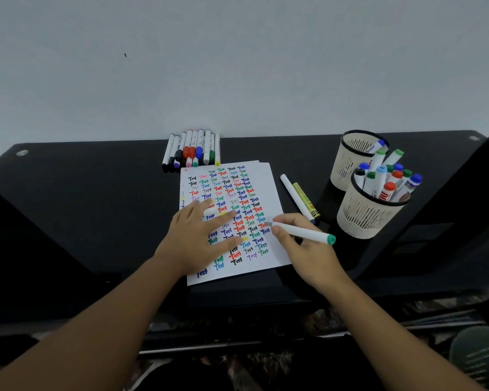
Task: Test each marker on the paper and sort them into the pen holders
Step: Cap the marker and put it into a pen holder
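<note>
- A person's right hand [302, 244] pinches a white marker with a green end [302, 233] between thumb and fingers, its uncapped tip touching the right side of the sheet of paper [268, 176].
- The left hand [201, 235] lies flat on the sheet with fingers spread straight; a small white cap [209, 212] shows beneath the fingers, though whether it is gripped cannot be told.
- The paper, on a black desk [96, 193], is covered in rows of the word "Test" in black, red, blue, green, teal and purple ink.
- A row of capped markers [192, 149] lies at the desk's far edge, just beyond the sheet.
- Two loose markers, one white [295, 197] and one yellow-labelled [307, 200], lie just right of the paper; the label's print is too small to read.
- Two cream mesh pen holders stand at right: the near holder [367, 215] is packed with markers, the far holder [347, 162] holds few.
</note>
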